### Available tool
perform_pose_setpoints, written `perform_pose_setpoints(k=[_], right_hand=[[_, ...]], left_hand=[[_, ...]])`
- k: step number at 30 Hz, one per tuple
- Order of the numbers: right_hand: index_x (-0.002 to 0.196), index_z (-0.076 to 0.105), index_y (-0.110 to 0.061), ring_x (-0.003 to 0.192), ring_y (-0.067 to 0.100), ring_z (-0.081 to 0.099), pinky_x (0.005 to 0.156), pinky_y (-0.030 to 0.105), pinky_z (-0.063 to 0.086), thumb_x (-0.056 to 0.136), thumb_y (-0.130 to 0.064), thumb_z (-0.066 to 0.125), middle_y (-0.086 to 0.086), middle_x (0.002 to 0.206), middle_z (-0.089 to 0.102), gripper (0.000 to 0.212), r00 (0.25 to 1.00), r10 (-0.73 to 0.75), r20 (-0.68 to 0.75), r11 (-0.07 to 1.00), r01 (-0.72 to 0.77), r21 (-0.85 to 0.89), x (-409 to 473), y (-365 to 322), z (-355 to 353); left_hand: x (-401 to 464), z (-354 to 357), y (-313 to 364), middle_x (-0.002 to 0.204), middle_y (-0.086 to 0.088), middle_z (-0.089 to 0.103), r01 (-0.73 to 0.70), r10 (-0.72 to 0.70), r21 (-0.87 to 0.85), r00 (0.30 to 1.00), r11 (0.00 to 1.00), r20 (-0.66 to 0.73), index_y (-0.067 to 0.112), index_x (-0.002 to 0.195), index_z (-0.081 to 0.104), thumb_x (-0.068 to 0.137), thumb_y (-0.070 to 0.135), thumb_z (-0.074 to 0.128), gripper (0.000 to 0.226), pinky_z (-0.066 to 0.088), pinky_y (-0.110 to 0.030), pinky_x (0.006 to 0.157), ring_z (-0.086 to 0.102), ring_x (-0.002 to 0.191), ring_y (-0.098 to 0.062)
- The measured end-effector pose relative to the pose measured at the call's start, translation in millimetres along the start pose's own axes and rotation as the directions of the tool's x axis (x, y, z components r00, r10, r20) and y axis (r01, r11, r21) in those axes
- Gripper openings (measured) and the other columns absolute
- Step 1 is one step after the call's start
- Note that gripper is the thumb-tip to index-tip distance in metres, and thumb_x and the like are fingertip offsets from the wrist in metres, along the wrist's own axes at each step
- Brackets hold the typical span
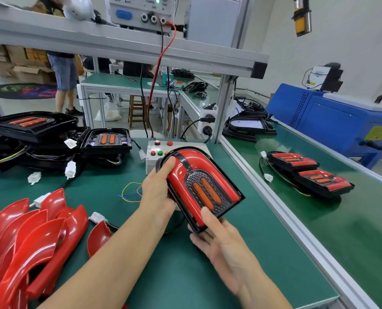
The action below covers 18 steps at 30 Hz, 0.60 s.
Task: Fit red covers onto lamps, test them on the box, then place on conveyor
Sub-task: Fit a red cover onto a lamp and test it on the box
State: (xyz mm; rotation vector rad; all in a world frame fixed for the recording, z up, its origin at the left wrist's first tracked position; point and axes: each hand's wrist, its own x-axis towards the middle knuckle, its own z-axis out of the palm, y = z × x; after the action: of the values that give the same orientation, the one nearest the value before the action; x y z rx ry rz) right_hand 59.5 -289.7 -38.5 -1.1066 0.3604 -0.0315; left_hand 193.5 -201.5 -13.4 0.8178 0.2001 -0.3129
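Both my hands hold a lamp with a red cover fitted on it, tilted above the green bench in front of the white test box. My left hand grips its left side, thumb on the red cover. My right hand grips the near corner, thumb on top. Several loose red covers lie in a pile at the lower left. Uncovered black lamps with wires are stacked at the left back. Two covered lamps lie on the green conveyor to the right.
An aluminium rail separates bench and conveyor. A power supply sits on the overhead shelf, its red and black leads running down to the test box. A blue machine stands beyond the conveyor. A person stands in the background left.
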Motion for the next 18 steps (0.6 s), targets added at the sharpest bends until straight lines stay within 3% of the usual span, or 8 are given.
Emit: perform_pose_setpoints(k=[5, 8, 12, 18], right_hand=[[0.118, 0.062, 0.004, 0.096, 0.029, 0.066, 0.079, 0.035, 0.06, 0.07, -0.014, 0.072, 0.022, 0.113, 0.069, 0.052, 0.999, -0.044, 0.006, 0.981, 0.042, 0.19, 6.6, -1.4, 4.7], [0.118, 0.061, 0.004, 0.095, 0.029, 0.067, 0.077, 0.034, 0.06, 0.072, -0.012, 0.071, 0.021, 0.113, 0.069, 0.05, 0.997, -0.079, 0.008, 0.985, 0.076, 0.156, 6.2, 1.7, 1.3], [0.119, 0.062, 0.0, 0.098, 0.027, 0.067, 0.077, 0.033, 0.059, 0.068, -0.016, 0.075, 0.018, 0.112, 0.07, 0.055, 0.994, -0.11, 0.026, 0.989, 0.107, 0.103, 5.2, 4.6, -2.5], [0.116, 0.065, -0.004, 0.098, 0.028, 0.068, 0.076, 0.031, 0.058, 0.069, -0.015, 0.076, 0.016, 0.109, 0.072, 0.049, 0.985, -0.167, 0.031, 0.986, 0.167, 0.004, 6.2, 4.5, -8.3]], left_hand=[[-5.8, -1.8, -3.4, 0.09, -0.01, 0.072, -0.04, 0.037, 0.042, 0.998, 0.998, 0.054, 0.017, 0.091, 0.065, 0.081, 0.018, 0.072, 0.012, 0.054, -0.032, 0.049, 0.07, 0.064, -0.02], [-9.7, -4.0, -0.8, 0.096, -0.011, 0.072, -0.012, 0.003, 0.102, 0.996, 0.995, 0.087, 0.011, 0.102, 0.064, 0.08, 0.021, 0.071, 0.025, 0.056, -0.032, 0.053, 0.07, 0.073, -0.022], [-12.8, -5.3, 3.5, 0.109, -0.015, 0.07, 0.01, -0.023, 0.115, 0.993, 0.993, 0.118, 0.003, 0.121, 0.06, 0.082, 0.019, 0.069, 0.043, 0.055, -0.037, 0.072, 0.067, 0.089, -0.025], [-11.5, -6.4, 2.0, 0.099, -0.011, 0.071, -0.059, 0.039, 0.133, 0.988, 0.989, 0.147, 0.008, 0.107, 0.065, 0.083, 0.017, 0.068, 0.026, 0.056, -0.036, 0.07, 0.067, 0.083, -0.023]])
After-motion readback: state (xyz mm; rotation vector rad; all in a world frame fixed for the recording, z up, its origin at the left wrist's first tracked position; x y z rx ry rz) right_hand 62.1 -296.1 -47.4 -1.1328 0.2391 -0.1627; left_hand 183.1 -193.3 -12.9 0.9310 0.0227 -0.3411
